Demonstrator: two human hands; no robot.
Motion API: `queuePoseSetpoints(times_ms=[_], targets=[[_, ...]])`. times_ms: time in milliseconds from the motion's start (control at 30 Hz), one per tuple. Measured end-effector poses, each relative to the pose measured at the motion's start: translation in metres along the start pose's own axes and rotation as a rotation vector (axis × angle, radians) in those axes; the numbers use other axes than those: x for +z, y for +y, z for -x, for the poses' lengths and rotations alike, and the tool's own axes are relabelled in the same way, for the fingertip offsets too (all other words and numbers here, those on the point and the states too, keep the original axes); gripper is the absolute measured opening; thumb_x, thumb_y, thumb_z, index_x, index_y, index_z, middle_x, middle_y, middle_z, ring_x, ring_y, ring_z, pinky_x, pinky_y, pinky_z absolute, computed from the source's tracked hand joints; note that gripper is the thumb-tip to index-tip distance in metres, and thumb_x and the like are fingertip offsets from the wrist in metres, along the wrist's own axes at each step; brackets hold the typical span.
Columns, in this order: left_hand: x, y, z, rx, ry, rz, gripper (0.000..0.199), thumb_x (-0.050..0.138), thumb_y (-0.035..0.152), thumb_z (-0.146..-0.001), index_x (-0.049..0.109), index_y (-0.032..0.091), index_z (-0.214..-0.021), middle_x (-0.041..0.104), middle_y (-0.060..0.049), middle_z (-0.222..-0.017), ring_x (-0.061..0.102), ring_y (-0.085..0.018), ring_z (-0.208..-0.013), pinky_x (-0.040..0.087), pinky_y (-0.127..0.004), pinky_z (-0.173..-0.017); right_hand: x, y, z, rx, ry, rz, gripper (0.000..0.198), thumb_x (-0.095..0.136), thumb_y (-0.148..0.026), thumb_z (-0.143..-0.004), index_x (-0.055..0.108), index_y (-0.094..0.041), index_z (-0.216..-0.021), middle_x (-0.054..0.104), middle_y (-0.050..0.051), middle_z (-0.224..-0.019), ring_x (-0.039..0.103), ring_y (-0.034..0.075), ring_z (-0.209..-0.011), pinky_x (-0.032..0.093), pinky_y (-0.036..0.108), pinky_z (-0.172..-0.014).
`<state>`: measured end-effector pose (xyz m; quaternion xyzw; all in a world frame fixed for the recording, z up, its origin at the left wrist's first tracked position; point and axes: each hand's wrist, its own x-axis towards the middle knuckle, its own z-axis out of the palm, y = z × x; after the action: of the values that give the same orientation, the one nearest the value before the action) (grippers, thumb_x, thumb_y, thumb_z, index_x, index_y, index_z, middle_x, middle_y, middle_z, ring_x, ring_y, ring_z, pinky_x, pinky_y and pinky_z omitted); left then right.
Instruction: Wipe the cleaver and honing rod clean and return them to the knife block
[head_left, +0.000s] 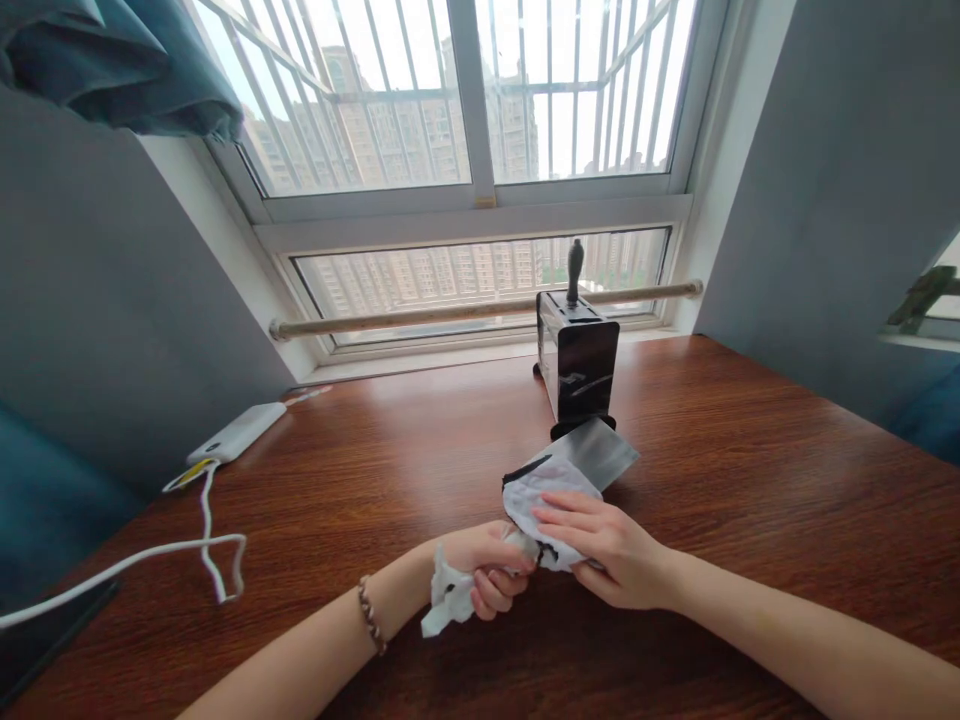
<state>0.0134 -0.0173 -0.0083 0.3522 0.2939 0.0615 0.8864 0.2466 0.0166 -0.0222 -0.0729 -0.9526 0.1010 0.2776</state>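
Observation:
My left hand (495, 575) is closed around the pale handle of a cleaver. A crumpled white tissue (448, 597) sticks out of the same fist. The cleaver's broad metal blade (600, 455) points away to the upper right, its far part bare. A white cloth (551, 495) with a dark edge is folded over the near part of the blade. My right hand (600, 545) presses on this cloth, fingers laid together across it and thumb lower down. Just beyond the blade stands a black knife block (585, 370) with one dark-handled knife (574, 270) upright in it.
The brown wooden table (360, 460) reaches the window sill. At its left edge lies a white power strip (236, 440) with a white cable (210, 540). A dark flat object (56, 640) is at the lower left. A rail (405, 318) crosses the window.

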Motion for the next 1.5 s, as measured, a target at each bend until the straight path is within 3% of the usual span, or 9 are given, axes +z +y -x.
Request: queuePoseSetpoints(times_ms=[233, 500, 667, 767, 933, 1000, 1267, 1367, 1500], targets=[[-0.003, -0.003, 0.004, 0.023, -0.021, 0.002, 0.028, 0.066, 0.023, -0.076, 0.039, 0.019, -0.07, 0.027, 0.01, -0.046, 0.014, -0.002, -0.036, 0.018, -0.014, -0.035, 0.003, 0.005, 0.002, 0.056, 0.146, 0.163, 0.048, 0.05, -0.013, -0.073, 0.059, -0.012, -0.12, 0.056, 0.003, -0.13, 0.046, 0.021, -0.127, 0.041, 0.037, -0.107], [-0.006, -0.005, 0.003, 0.047, -0.036, 0.032, 0.024, 0.066, 0.021, -0.074, 0.043, 0.02, -0.077, 0.026, 0.011, -0.046, 0.011, -0.002, -0.035, 0.015, -0.014, -0.033, -0.018, 0.032, 0.005, 0.628, 0.325, 0.565, 0.032, 0.045, -0.018, -0.083, 0.066, -0.013, -0.106, 0.066, 0.006, -0.113, 0.06, 0.026, -0.11, 0.054, 0.043, -0.089], [-0.004, -0.004, 0.003, 0.041, -0.037, 0.026, 0.024, 0.066, 0.021, -0.073, 0.042, 0.02, -0.076, 0.026, 0.011, -0.045, 0.011, -0.002, -0.035, 0.017, -0.013, -0.033, -0.028, 0.03, 0.004, 0.769, 0.243, 0.622, 0.023, 0.043, -0.021, -0.084, 0.065, -0.015, -0.086, 0.069, 0.009, -0.1, 0.064, 0.029, -0.099, 0.056, 0.045, -0.077], [-0.005, -0.004, 0.002, 0.034, -0.034, 0.028, 0.025, 0.067, 0.021, -0.073, 0.042, 0.02, -0.075, 0.026, 0.011, -0.045, 0.01, -0.002, -0.035, 0.016, -0.014, -0.033, -0.021, 0.016, 0.002, 0.69, 0.17, 0.56, 0.021, 0.042, -0.019, -0.083, 0.062, -0.015, -0.078, 0.068, 0.011, -0.092, 0.065, 0.029, -0.088, 0.056, 0.044, -0.073], [-0.005, -0.003, 0.001, 0.029, -0.027, 0.025, 0.024, 0.065, 0.021, -0.075, 0.042, 0.02, -0.075, 0.026, 0.011, -0.046, 0.01, -0.002, -0.035, 0.015, -0.014, -0.034, -0.009, -0.005, 0.0, 0.149, 0.08, 0.262, 0.031, 0.047, -0.014, -0.075, 0.064, -0.009, -0.101, 0.066, 0.01, -0.112, 0.06, 0.026, -0.109, 0.05, 0.035, -0.096], [-0.005, -0.003, 0.001, 0.024, -0.025, 0.017, 0.022, 0.064, 0.02, -0.076, 0.042, 0.019, -0.073, 0.026, 0.01, -0.046, 0.011, -0.002, -0.036, 0.016, -0.015, -0.034, -0.009, -0.007, 0.0, 0.041, 0.037, 0.176, 0.033, 0.048, -0.015, -0.075, 0.063, -0.009, -0.104, 0.064, 0.008, -0.118, 0.057, 0.023, -0.114, 0.046, 0.03, -0.103], [-0.001, -0.001, 0.003, 0.002, -0.022, -0.013, 0.024, 0.065, 0.019, -0.074, 0.042, 0.019, -0.07, 0.027, 0.01, -0.046, 0.013, -0.002, -0.036, 0.016, -0.015, -0.035, -0.006, 0.005, 0.003, 0.455, 0.239, 0.523, 0.031, 0.042, -0.01, -0.08, 0.065, -0.006, -0.101, 0.068, 0.014, -0.103, 0.064, 0.03, -0.1, 0.057, 0.042, -0.082], [0.001, -0.001, 0.003, -0.001, -0.021, -0.021, 0.026, 0.066, 0.021, -0.074, 0.041, 0.019, -0.069, 0.027, 0.01, -0.046, 0.013, -0.002, -0.036, 0.016, -0.015, -0.035, -0.008, 0.001, 0.003, 0.326, 0.185, 0.426, 0.028, 0.045, -0.01, -0.079, 0.064, -0.008, -0.099, 0.067, 0.012, -0.107, 0.061, 0.03, -0.106, 0.055, 0.041, -0.087], [0.002, -0.001, 0.002, -0.024, -0.024, -0.037, 0.028, 0.068, 0.022, -0.073, 0.041, 0.019, -0.068, 0.027, 0.009, -0.046, 0.014, -0.003, -0.036, 0.016, -0.016, -0.036, -0.008, -0.011, -0.001, 0.057, -0.024, 0.09, 0.035, 0.045, -0.01, -0.08, 0.057, -0.009, -0.112, 0.057, 0.009, -0.129, 0.047, 0.021, -0.127, 0.04, 0.031, -0.109]])
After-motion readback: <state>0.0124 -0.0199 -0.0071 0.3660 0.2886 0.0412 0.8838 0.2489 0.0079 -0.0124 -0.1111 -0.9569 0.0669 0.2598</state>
